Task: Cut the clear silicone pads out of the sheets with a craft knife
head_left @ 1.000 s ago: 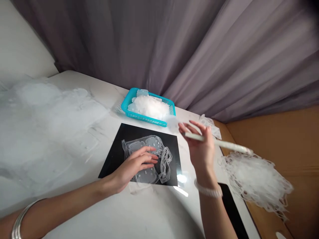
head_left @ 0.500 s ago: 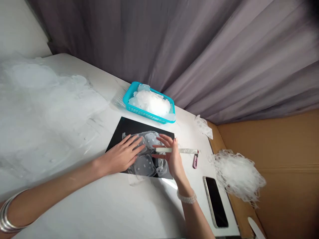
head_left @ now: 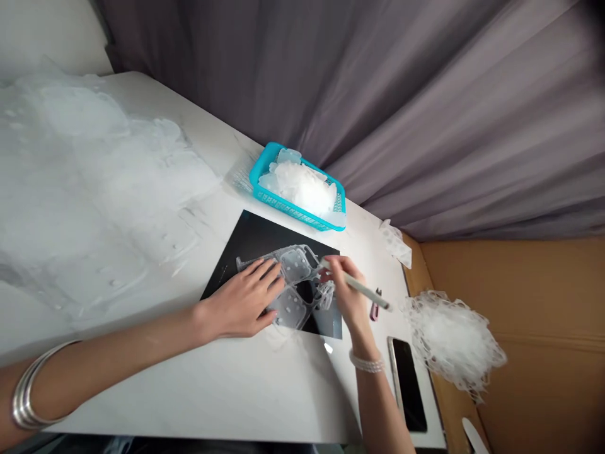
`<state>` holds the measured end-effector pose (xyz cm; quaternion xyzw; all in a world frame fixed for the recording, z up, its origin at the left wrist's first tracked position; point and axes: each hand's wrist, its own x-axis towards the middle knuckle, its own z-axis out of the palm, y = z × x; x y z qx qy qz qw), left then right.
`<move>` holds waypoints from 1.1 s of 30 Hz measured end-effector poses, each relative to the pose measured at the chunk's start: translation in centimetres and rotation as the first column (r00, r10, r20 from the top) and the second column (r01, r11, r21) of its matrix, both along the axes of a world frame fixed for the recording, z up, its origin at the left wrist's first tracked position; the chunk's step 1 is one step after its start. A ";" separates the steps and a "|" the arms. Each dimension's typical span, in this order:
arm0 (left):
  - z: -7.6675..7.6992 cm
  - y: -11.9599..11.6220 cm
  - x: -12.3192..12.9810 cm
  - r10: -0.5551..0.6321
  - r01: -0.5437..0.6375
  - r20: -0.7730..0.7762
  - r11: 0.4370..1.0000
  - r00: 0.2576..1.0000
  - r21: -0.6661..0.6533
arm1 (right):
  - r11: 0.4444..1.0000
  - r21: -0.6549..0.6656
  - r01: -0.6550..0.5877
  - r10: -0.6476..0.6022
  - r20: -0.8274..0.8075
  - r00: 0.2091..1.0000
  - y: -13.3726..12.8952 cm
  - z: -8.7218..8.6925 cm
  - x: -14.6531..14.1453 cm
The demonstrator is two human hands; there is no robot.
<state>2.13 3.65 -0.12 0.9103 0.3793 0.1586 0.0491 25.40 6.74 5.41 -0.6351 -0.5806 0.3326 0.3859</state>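
Observation:
My left hand [head_left: 241, 301] lies flat on a clear plastic piece with dotted rounded panels [head_left: 295, 265], its fingers spread and pressing it to a black sheet [head_left: 269, 246]. My right hand [head_left: 347, 293] grips a slim white stick, perhaps a pen [head_left: 366, 291], like a writing tool. The hand sits over the right side of the clear piece, where tangled clear strips [head_left: 326, 293] show, and it hides the stick's front end.
A turquoise basket [head_left: 293, 211] holds a pile of clear plastic at the back. To the right lie a netted scrap heap [head_left: 451, 340], a pink cutter [head_left: 375, 306] and a phone [head_left: 406, 384]. A broad translucent sheet [head_left: 85, 189] covers the white table's left side.
My right hand has come down from the upper right onto the clear piece, with the stick still in it. The clear piece now lies more spread out under my left hand.

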 end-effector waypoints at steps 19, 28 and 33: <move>-0.2 0.1 0.2 -0.019 0.018 -0.044 0.999 0.999 -0.026 | 0.951 -0.010 -0.308 0.290 0.368 0.884 -1.8 -2.1 -4.5; -0.5 0.3 0.0 -0.020 0.020 -0.034 1.000 0.999 -0.023 | 0.845 0.127 -0.520 0.391 0.516 0.762 -2.8 -3.7 -3.5; -1.0 0.3 -0.2 -0.004 0.004 -0.031 1.000 1.000 0.001 | 0.809 0.138 -0.572 0.382 0.616 0.689 -1.2 -4.3 -3.6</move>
